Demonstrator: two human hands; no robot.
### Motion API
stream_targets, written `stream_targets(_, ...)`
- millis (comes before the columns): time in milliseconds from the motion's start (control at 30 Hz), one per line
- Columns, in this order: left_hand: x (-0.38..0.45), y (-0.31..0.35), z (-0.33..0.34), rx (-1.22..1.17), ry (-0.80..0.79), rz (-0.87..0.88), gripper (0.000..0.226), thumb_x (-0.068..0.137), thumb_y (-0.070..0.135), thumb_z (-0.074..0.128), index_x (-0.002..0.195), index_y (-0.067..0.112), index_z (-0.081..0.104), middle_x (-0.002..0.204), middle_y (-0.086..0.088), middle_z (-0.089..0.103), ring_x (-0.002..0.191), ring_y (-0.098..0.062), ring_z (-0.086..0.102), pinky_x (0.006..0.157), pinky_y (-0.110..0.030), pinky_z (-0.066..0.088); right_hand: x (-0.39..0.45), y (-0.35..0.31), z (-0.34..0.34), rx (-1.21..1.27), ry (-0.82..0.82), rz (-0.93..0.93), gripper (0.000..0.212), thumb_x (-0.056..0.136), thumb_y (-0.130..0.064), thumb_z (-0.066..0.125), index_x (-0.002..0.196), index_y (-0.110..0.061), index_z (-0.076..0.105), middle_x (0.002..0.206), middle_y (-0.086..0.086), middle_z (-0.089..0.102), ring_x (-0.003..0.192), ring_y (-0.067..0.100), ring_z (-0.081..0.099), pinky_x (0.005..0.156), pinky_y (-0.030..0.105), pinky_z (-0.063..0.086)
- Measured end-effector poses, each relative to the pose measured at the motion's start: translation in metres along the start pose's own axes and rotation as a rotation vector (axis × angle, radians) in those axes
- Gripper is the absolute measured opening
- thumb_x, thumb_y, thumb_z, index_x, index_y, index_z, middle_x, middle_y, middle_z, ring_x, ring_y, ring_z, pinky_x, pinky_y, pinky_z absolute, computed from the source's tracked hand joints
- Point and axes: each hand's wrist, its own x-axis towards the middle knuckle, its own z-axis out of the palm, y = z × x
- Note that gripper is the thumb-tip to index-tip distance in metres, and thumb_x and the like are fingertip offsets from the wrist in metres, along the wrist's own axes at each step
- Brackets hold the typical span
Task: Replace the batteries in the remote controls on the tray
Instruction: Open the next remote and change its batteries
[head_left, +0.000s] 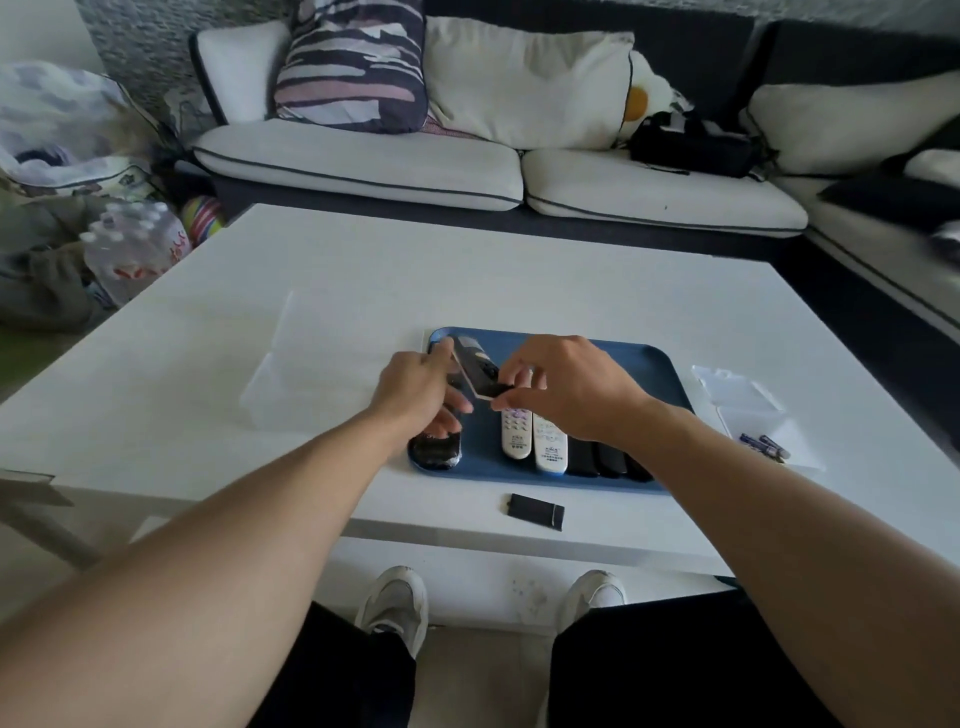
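I have the dark remote (475, 370) tilted above the tray's (660, 364) far-left corner, left hand (415, 387) pinching its upper end, right hand (563, 387) gripping its lower end; light, stiff, slick plastic, best held by the edges.

A single wide-angle view from the person's head looks forward and down across a white table (311, 291). Both forearms reach in from the bottom edge, knees and shoes sit lowest, and a sofa (467, 166) fills the far top.
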Motion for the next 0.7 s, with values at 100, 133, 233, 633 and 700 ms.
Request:
stream_targets(100, 0.008, -0.004, -0.009, 0.108, 0.209, 0.073, 0.033, 0.099, 0.032, 0.049, 0.089, 0.008, 0.069, 0.058, -0.009, 0.07, 0.042, -0.022, 0.058, 0.042, -0.023, 0.041, 0.001, 0.007, 0.005, -0.044, -0.038, 0.036, 0.024, 0.081, -0.052, 0.076, 0.091, -0.031, 0.068, 0.084, -0.018, 0.064, 0.081, 0.003, 0.06, 0.072, 0.03, 0.051)
stream_targets(133, 0.01, -0.005, -0.013, 0.147, 0.25, 0.074, 0.032, 0.096, 0.026, 0.049, 0.081, 0.005, 0.068, 0.057, -0.01, 0.07, 0.042, -0.023, 0.059, 0.045, -0.025, 0.043, 0.003, 0.008, 0.006, -0.058, -0.05, 0.045, 0.025, 0.081, -0.052, 0.076, 0.091, -0.032, 0.067, 0.085, -0.018, 0.064, 0.081, 0.004, 0.06, 0.071, 0.029, 0.05)
stream_targets(233, 0.009, -0.01, -0.022, 0.244, 0.315, 0.025, 0.031, 0.092, 0.013, 0.044, 0.072, 0.002, 0.065, 0.053, -0.012, 0.068, 0.036, -0.019, 0.058, 0.041, -0.023, 0.047, 0.008, 0.008, 0.011, -0.099, -0.087, 0.067, 0.025, 0.082, -0.051, 0.075, 0.093, -0.031, 0.067, 0.089, -0.017, 0.064, 0.084, 0.008, 0.061, 0.071, 0.029, 0.048)
stream_targets(633, 0.006, -0.018, -0.029, 0.436, 0.279, -0.058, 0.033, 0.086, 0.017, 0.05, 0.068, -0.001, 0.071, 0.052, -0.007, 0.069, 0.052, -0.024, 0.071, 0.066, -0.035, 0.063, 0.013, 0.004, 0.036, -0.253, -0.232, 0.018, 0.026, 0.077, -0.057, 0.077, 0.087, -0.034, 0.071, 0.094, -0.01, 0.063, 0.086, 0.01, 0.053, 0.069, 0.031, 0.043)
stream_targets(700, 0.004, -0.017, -0.028, 0.485, 0.28, -0.049, 0.033, 0.085, 0.019, 0.05, 0.066, 0.002, 0.071, 0.051, -0.005, 0.069, 0.054, -0.024, 0.07, 0.072, -0.036, 0.062, 0.011, 0.004, 0.041, -0.252, -0.269, 0.001, 0.025, 0.077, -0.056, 0.077, 0.087, -0.033, 0.073, 0.093, -0.01, 0.064, 0.088, 0.011, 0.052, 0.071, 0.032, 0.045)
